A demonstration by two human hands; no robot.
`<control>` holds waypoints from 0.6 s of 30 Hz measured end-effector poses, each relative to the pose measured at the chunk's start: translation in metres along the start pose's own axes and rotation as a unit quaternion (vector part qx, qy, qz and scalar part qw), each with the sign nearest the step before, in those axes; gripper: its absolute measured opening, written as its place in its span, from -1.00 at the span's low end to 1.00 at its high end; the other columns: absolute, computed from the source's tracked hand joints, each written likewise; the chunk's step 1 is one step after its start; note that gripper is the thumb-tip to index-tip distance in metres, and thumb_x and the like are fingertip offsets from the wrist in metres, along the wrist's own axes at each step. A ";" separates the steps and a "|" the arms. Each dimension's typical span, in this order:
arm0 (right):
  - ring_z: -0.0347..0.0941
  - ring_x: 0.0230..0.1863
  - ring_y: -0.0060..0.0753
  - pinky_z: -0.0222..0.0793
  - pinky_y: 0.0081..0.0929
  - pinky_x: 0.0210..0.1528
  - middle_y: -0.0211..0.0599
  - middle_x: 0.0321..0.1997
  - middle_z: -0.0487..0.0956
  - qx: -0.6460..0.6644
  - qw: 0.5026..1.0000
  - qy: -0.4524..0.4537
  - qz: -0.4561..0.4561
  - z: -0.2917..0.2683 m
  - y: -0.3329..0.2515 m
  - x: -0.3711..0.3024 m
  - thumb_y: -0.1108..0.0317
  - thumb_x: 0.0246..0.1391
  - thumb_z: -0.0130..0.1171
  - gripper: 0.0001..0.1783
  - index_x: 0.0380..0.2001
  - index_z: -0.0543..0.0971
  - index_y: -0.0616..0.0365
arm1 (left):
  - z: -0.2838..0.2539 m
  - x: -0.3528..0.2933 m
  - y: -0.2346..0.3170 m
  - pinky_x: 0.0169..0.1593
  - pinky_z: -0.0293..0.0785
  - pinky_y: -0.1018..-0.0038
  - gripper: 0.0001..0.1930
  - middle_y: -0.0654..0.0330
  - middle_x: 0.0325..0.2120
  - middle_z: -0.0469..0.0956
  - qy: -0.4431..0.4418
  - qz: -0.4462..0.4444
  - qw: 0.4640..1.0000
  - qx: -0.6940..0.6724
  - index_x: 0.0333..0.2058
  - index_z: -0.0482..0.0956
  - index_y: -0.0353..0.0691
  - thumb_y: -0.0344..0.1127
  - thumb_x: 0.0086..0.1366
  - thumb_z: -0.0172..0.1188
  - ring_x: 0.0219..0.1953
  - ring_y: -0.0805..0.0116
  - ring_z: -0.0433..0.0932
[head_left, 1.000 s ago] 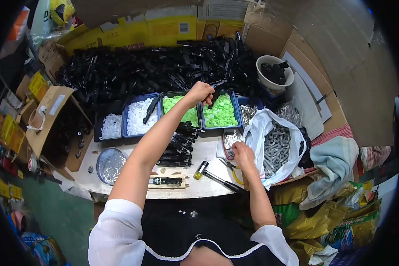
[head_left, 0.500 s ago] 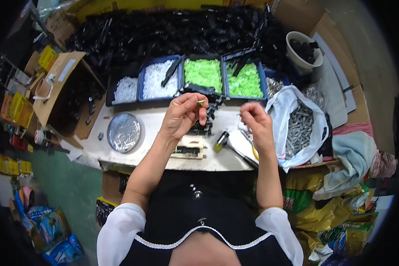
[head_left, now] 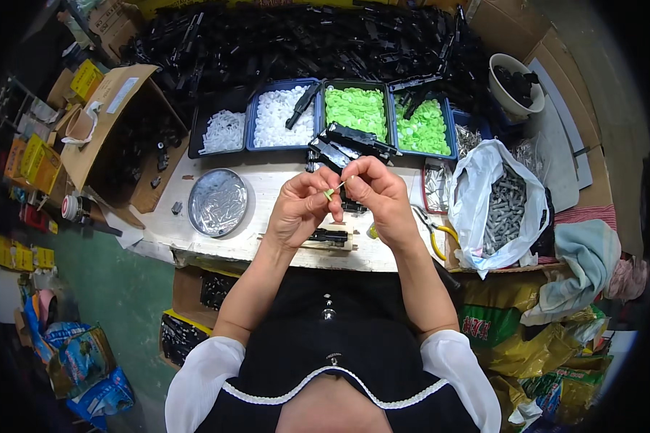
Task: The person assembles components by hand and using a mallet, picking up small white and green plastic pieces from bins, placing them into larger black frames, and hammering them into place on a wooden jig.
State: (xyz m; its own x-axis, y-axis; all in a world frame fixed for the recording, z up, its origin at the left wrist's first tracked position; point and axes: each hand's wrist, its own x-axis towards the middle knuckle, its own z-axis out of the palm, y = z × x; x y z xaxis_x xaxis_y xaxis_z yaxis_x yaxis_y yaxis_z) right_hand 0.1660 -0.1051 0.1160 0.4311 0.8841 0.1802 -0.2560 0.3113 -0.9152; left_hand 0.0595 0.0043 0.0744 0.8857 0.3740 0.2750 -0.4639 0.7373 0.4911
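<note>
My left hand (head_left: 295, 215) pinches a small light-green plastic disc (head_left: 328, 194) between thumb and fingertips. Close against it, my right hand (head_left: 387, 208) grips a thin, pale metal pin (head_left: 341, 185), its tip at the disc; whether the pin is inside the disc cannot be told. Both hands hover over the white worktable (head_left: 267, 245). Below them, a black part (head_left: 330, 236) lies in a wooden block, partly covered by my hands. Behind my fingers, black plastic assemblies (head_left: 354, 139) rest in front of the bins.
Beyond the hands stand bins of white pieces (head_left: 285, 115) and green discs (head_left: 355, 112), backed by a heap of black parts (head_left: 282, 47). A round dish of pins (head_left: 218, 203) sits left. Yellow-handled pliers (head_left: 440, 234) and a bag of grey parts (head_left: 509, 209) lie right.
My right hand has moved left to meet my left hand, and a pin now shows between its fingertips. The view has shifted slightly, and the pliers are more exposed.
</note>
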 end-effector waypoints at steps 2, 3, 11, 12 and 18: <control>0.33 -0.36 -0.67 0.29 -0.65 -0.26 -0.43 -0.39 0.44 0.024 0.999 -0.016 0.014 0.005 -0.004 0.001 0.40 0.12 0.00 -0.88 -0.32 0.41 0.23 | -0.003 -0.001 0.002 -0.37 0.52 0.37 -0.91 0.11 -0.31 0.37 -0.007 0.005 1.000 0.011 -0.38 0.53 -0.26 -0.54 0.11 0.12 -0.41 0.33 0.50; 0.30 -0.36 -0.69 0.26 -0.68 -0.25 -0.47 -0.39 0.41 0.048 0.998 -0.033 0.022 0.006 -0.005 0.002 0.39 0.11 0.02 -0.88 -0.33 0.42 0.21 | -0.004 -0.001 0.003 -0.36 0.51 0.38 -0.90 0.11 -0.31 0.37 -0.015 0.011 1.000 0.017 -0.37 0.54 -0.26 -0.54 0.11 0.12 -0.40 0.33 0.49; 0.39 -0.48 -0.59 0.35 -0.65 -0.41 -0.33 -0.45 0.44 0.018 0.999 -0.029 0.009 0.003 0.004 0.006 0.45 0.15 -0.09 -0.89 -0.34 0.37 0.29 | -0.004 -0.004 0.006 -0.36 0.50 0.39 -0.88 0.11 -0.31 0.39 -0.007 0.004 0.999 0.045 -0.40 0.56 -0.27 -0.58 0.07 0.13 -0.40 0.27 0.48; 0.38 -0.46 -0.61 0.35 -0.64 -0.37 -0.34 -0.43 0.44 0.029 0.999 -0.039 0.019 0.002 0.002 0.007 0.45 0.15 -0.08 -0.89 -0.34 0.38 0.29 | -0.004 -0.004 0.006 -0.36 0.50 0.39 -0.88 0.11 -0.31 0.39 -0.007 0.002 0.999 0.046 -0.40 0.56 -0.27 -0.58 0.07 0.13 -0.40 0.27 0.48; 0.31 -0.34 -0.69 0.28 -0.65 -0.24 -0.44 -0.41 0.43 -0.038 0.999 -0.006 0.010 0.002 0.005 0.005 0.43 0.12 -0.02 -0.89 -0.35 0.42 0.26 | -0.004 -0.008 0.006 -0.40 0.52 0.39 -0.87 0.07 -0.33 0.42 -0.018 0.014 0.997 0.070 -0.38 0.56 -0.28 -0.60 0.07 0.13 -0.42 0.24 0.50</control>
State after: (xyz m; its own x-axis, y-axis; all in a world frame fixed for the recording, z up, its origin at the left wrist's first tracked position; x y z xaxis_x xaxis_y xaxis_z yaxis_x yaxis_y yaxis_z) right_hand 0.1653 -0.0981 0.1134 0.4167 0.8939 0.1654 -0.1972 0.2665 -0.9435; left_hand 0.0493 0.0082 0.0719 0.8724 0.3707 0.3186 -0.4886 0.6406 0.5924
